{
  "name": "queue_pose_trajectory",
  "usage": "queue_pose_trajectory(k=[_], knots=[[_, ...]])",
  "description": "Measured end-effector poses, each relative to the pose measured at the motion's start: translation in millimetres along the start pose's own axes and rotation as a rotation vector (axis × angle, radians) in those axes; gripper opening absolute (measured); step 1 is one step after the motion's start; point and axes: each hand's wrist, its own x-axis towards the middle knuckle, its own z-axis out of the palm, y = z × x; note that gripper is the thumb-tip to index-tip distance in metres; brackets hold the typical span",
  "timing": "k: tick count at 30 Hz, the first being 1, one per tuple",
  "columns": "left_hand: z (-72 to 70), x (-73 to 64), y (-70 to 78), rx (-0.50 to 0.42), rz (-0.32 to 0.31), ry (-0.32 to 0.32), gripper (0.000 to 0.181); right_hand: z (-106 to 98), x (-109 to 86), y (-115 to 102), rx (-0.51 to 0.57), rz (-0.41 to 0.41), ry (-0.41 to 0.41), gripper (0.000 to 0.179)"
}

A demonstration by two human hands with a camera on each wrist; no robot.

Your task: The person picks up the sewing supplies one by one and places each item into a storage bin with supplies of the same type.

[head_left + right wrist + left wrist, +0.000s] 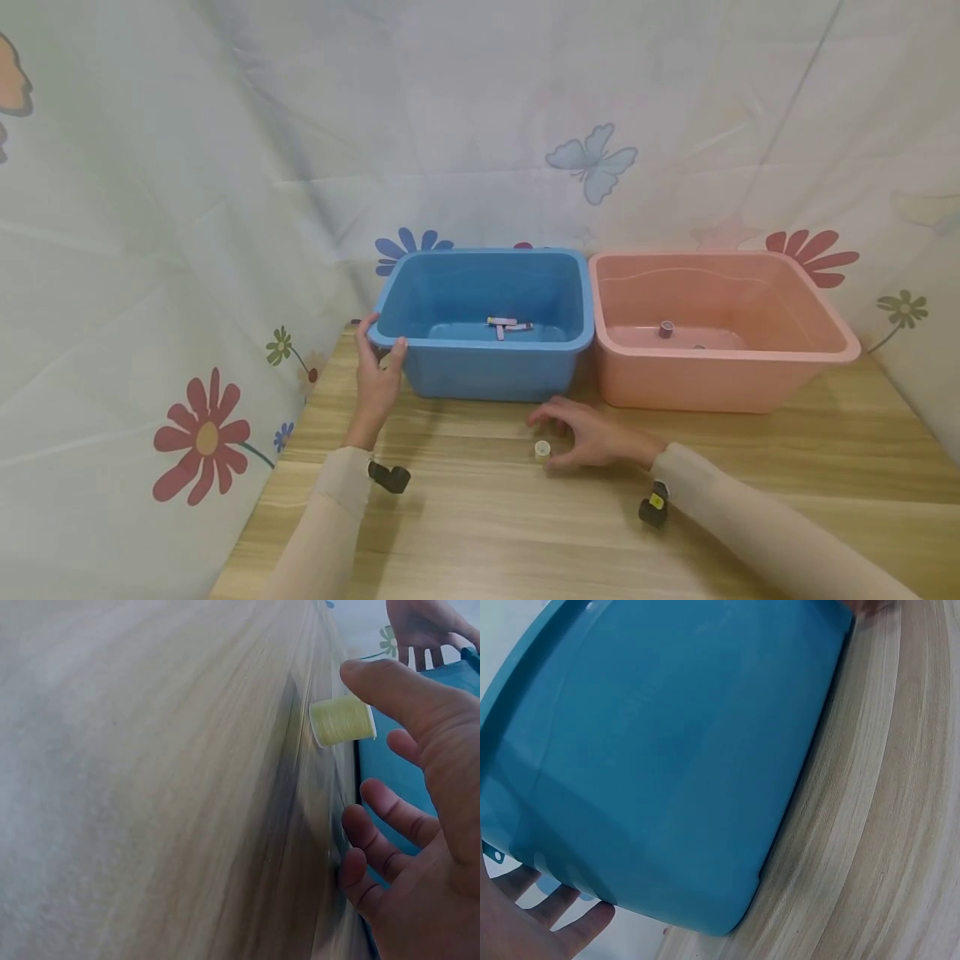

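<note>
A small spool of pale yellow thread [342,721] stands on end on the wooden table [465,517], in front of the blue bin [491,371]. Around it, the thumb and fingers of my right hand [588,433] are spread, with the thumb close beside the spool in the head view. My left hand [378,383] grips the bin's front left corner, thumb at the rim and fingers along the outer side, as the left wrist view also shows. Inside the blue bin lie several small pinkish sticks [501,322], too small to make out well.
Right beside the blue bin stands a pink bin [682,383], with a dark spool [666,329] and another small thing partly hidden by its front wall. A white cloth [480,125] printed with flowers and butterflies hangs behind and to the left of the table.
</note>
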Motion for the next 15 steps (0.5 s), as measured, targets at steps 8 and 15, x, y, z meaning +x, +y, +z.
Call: queue_pose_trajectory(k=[8, 15], knots=[[0.5, 0.1, 0.3, -0.005, 0.006, 0.002, 0.067, 0.4, 1.7, 0.9, -0.003, 0.046, -0.016, 0.05], [0.5, 0.6, -1.1, -0.017, 0.005, 0.007, 0.067, 3.0, 2.6, 3.0, -0.022, 0.047, -0.024, 0.041]])
